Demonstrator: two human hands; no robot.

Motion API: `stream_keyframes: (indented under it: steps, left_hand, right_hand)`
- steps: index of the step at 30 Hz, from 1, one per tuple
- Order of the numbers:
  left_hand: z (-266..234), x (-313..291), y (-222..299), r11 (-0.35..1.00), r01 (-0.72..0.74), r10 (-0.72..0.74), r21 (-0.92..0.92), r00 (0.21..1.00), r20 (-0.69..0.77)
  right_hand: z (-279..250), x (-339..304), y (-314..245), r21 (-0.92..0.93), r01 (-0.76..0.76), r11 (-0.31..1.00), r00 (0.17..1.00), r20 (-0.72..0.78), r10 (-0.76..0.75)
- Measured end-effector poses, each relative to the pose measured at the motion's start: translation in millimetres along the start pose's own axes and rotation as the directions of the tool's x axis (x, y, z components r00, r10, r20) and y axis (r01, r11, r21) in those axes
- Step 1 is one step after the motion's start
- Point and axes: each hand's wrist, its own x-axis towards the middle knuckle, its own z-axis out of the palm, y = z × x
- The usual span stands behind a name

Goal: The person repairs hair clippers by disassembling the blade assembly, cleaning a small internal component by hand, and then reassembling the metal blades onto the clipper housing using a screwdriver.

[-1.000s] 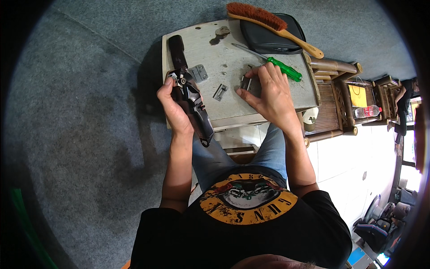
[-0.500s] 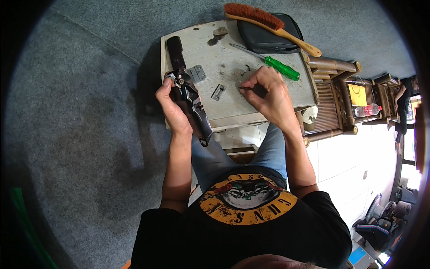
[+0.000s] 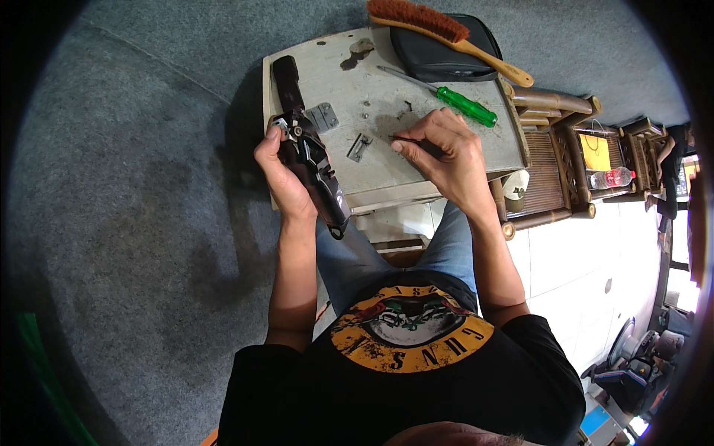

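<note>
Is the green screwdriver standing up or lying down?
Lying down: the green screwdriver rests lengthwise on the tabletop, beyond the right hand.

A held tool (image 3: 313, 165) spans the tabletop's (image 3: 405, 169) left, a plate (image 3: 323, 118) and bracket (image 3: 359, 147) to its right, screwdriver (image 3: 466, 105) beyond, brush (image 3: 445, 30) across a case (image 3: 440, 62) behind.

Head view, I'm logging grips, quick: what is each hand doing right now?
Left hand: closed around the dark handheld device.
Right hand: closed in a pinch on a small dark part.

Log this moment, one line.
left hand: holds dark device | right hand: pinches thin dark part | green-handled screwdriver: on tabletop
</note>
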Motion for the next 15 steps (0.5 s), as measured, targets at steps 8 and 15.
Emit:
stream_keyframes:
  steps: [8, 15]
  left_hand:
    - [0.8, -1.9, 0.6, 1.000, 0.009, -0.009, 0.005, 1.000, 0.022]
    - [0.1, -1.1, -1.6, 1.000, -0.018, 0.017, 0.025, 0.998, 0.058]
  right_hand:
    - [-1.6, 0.7, -0.5, 0.041, -0.031, 0.999, 0.999, -0.013, 0.031]
    - [-1.7, 0.8, -3.7, 0.095, -0.081, 0.992, 0.996, -0.019, 0.083]
